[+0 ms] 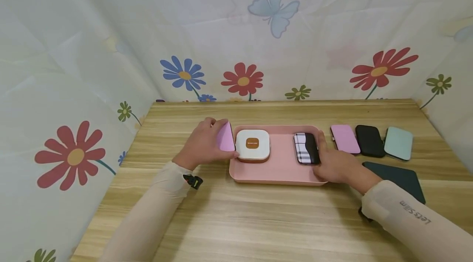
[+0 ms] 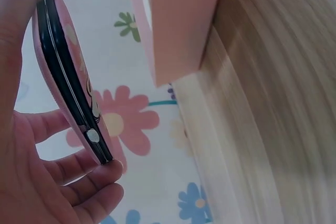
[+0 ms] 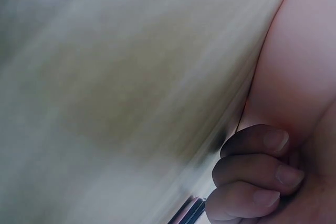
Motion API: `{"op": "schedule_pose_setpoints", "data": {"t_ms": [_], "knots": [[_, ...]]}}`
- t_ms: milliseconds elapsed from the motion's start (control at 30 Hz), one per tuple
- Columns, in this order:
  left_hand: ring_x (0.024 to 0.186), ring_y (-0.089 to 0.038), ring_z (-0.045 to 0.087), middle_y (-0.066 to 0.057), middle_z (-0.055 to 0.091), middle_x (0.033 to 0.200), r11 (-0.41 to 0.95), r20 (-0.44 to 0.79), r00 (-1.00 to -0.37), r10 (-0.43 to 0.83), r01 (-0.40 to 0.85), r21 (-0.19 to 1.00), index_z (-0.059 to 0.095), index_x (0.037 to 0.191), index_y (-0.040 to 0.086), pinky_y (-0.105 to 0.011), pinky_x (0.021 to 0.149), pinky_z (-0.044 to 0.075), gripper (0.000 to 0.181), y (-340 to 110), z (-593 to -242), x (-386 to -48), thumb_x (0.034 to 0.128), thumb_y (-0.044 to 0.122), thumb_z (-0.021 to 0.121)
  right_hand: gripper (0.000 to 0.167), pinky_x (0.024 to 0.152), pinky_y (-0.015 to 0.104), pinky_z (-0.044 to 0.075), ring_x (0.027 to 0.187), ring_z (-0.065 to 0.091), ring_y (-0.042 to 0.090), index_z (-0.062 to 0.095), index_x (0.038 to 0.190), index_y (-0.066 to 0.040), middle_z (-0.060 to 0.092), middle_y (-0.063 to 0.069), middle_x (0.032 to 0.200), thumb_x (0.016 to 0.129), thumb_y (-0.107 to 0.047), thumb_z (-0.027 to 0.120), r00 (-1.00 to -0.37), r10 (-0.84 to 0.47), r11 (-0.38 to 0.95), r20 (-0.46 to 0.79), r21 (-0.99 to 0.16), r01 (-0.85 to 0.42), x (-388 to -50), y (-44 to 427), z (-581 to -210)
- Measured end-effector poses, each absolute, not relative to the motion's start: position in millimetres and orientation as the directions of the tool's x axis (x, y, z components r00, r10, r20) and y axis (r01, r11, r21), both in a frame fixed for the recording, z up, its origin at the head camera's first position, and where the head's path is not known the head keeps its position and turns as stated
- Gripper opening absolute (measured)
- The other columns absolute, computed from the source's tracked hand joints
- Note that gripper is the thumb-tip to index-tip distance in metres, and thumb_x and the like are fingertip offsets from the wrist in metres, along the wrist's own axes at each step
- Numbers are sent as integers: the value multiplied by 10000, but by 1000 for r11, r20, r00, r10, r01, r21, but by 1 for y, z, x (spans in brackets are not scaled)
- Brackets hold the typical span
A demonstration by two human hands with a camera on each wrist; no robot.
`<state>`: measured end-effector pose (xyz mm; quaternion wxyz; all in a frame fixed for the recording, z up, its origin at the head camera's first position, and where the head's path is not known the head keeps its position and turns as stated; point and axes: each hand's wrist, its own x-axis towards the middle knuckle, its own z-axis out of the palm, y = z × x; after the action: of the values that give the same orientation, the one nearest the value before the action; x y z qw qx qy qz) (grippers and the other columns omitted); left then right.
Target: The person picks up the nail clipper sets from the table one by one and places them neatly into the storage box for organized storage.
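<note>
My left hand holds a pink manicure case on edge by the tray's left end. In the left wrist view, this pink case shows dark frame edges and a pale snap button, with the thumb and fingers at opposite ends. A pink tray holds a white manicure case with a brown label at its left. A black-and-white plaid manicure case lies at its right. There my right hand pinches the plaid case's right side, partly hiding the tray rim. Its other fingers are curled.
Right of the tray lie a pink case, a black case and a mint case. Nearer me is a dark green flat item, partly behind the right forearm. A flowered sheet hangs behind the wooden table.
</note>
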<state>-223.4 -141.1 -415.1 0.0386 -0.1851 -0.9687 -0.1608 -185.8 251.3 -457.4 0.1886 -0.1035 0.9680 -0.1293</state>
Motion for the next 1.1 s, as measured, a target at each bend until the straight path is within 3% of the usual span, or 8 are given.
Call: {"op": "schedule_pose_setpoints", "data": {"t_ms": [500, 700, 1100], "knots": [[1033, -197, 493, -50, 516, 1232, 861, 127, -907, 400, 420, 287, 487, 1464, 243, -343, 805, 535, 1076, -102, -400, -217, 586, 805, 753, 1129, 552, 354, 392, 598, 551, 213, -332, 1500, -29, 598, 34, 679, 884, -330, 565, -901, -251, 945, -352, -292, -149, -185, 251, -458], [1017, -176, 503, -32, 520, 1237, 853, 116, -901, 418, 433, 292, 477, 1469, 262, -328, 796, 533, 1080, -85, -396, -217, 588, 836, 723, 1134, 562, 356, 395, 634, 557, 221, -327, 1504, -31, 612, 52, 771, 869, -304, 572, -907, -250, 945, -338, -291, -152, -187, 251, -458], [1013, -174, 482, -35, 501, 1258, 837, 94, -869, 485, 493, 237, 444, 1497, 255, -368, 866, 504, 1099, -54, -391, -218, 608, 855, 686, 1114, 546, 352, 386, 610, 547, 213, -308, 1509, -16, 594, 41, 721, 858, -281, 556, -908, -261, 943, -327, -288, -168, -186, 252, -456]]}}
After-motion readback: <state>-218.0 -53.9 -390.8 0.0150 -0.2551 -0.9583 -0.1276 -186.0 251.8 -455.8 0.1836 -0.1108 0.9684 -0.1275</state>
